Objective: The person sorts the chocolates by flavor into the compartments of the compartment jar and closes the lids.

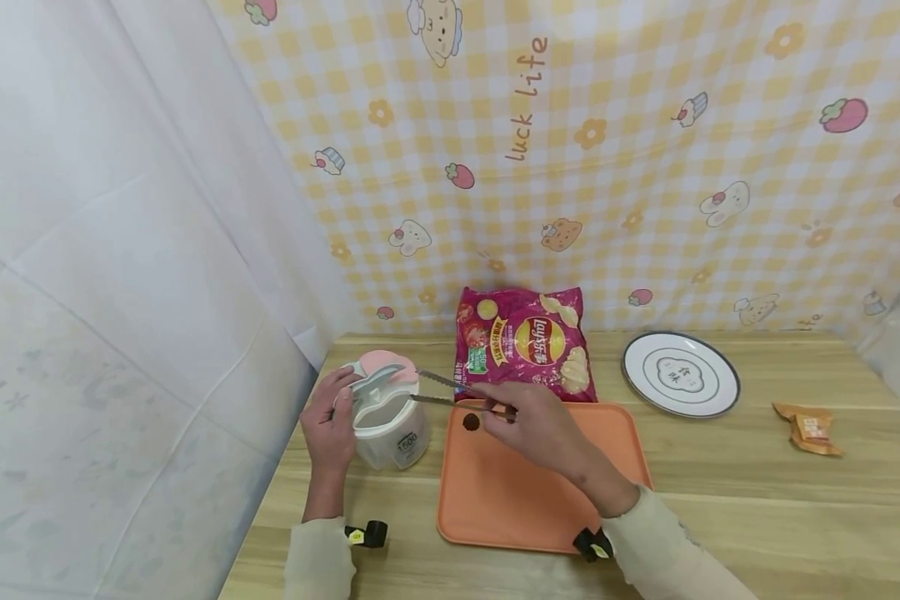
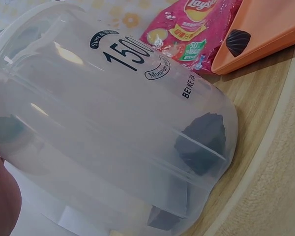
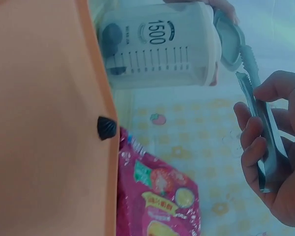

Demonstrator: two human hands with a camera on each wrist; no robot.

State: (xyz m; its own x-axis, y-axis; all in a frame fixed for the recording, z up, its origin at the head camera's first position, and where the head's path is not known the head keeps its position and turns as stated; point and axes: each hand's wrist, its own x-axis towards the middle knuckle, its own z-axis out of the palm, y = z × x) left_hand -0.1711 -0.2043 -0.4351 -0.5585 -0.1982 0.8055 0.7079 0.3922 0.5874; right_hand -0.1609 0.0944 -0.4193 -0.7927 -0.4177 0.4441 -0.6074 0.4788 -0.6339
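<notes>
My left hand [image 1: 328,425] grips the raised grey flap lid [image 1: 377,377] at the top of a translucent canister [image 1: 407,446] marked 1500. Several dark lumps [image 2: 202,142] lie at the bottom inside it. In my right hand [image 1: 528,421] is a pair of metal tongs [image 3: 265,132], held around the arms. Their serrated tips stand apart over the canister's mouth in the head view, with nothing between them. A small dark fluted piece [image 3: 107,128], like a chocolate, sits on the orange tray [image 1: 517,508] near its far left corner.
A magenta Lay's chip bag [image 1: 525,342] lies behind the tray against the checked curtain [image 1: 607,192]. Farther right are a white plate [image 1: 682,396] with a dark rim and a small orange packet [image 1: 810,428]. A pink flap [image 1: 385,362] tops the canister's far side.
</notes>
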